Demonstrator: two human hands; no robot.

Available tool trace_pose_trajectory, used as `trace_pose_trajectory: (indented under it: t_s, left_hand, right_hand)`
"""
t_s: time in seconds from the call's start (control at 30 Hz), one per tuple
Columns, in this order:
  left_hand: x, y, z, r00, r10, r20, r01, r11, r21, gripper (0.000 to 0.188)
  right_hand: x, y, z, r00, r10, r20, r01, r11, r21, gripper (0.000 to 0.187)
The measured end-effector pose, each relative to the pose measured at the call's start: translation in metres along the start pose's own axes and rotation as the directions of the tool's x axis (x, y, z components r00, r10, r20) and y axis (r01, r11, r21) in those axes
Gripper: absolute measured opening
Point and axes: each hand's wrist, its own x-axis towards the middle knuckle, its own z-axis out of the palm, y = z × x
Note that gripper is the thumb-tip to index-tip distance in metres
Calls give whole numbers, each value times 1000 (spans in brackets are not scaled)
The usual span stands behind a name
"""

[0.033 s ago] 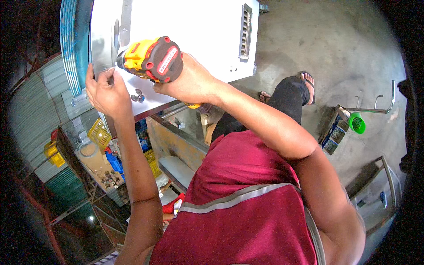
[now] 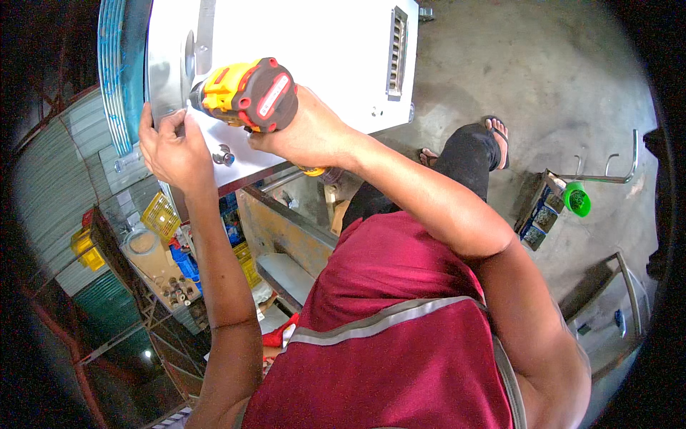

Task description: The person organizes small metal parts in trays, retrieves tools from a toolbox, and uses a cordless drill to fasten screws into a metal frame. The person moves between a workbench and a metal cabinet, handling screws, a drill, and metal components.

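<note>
My right hand (image 2: 309, 132) is wrapped round the handle of a yellow and black cordless drill (image 2: 246, 93). The drill points left, its nose close to a shiny curved metal piece (image 2: 166, 68) on the left part of a large white panel (image 2: 321, 50). Right by the drill's tip, my left hand (image 2: 175, 154) has its thumb and bent fingers drawn together. Whatever lies between them is too small to make out. A dark knob-like fitting (image 2: 224, 155) sticks out of the panel beside my left hand. The drill's bit and the spot it meets are hidden.
Blue-wrapped strips (image 2: 118, 79) stand along the panel's left side. Under the panel is a rusty metal frame (image 2: 282, 225). A workbench (image 2: 153, 261) with small parts and a yellow crate (image 2: 161, 216) is at left. A green bucket (image 2: 577, 200) and parts bins (image 2: 539, 218) sit at right.
The drill has shifted very slightly to the right. Both hands otherwise keep the same place.
</note>
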Motion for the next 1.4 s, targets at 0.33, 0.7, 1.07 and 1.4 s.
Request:
trace_pose_trajectory:
  t_s: [0.33, 0.7, 1.07, 1.4]
  left_hand:
    - [2, 5, 1, 1000, -8, 0, 8, 1000, 8, 17]
    - [5, 3, -1, 983, -181, -25, 169, 954, -247, 17]
    - [8, 3, -3, 975, -220, -30, 201, 931, -304, 13]
    - [5, -3, 0, 977, -213, -9, 196, 914, -355, 13]
  right_hand:
    - [7, 3, 1, 1000, -4, 15, 5, 998, -64, 30]
    - [7, 5, 5, 1000, -12, 18, 13, 997, -72, 33]
    - [8, 7, 10, 999, 15, 31, -14, 1000, -24, 33]
    - [3, 24, 22, 999, -45, -15, 45, 998, -47, 34]
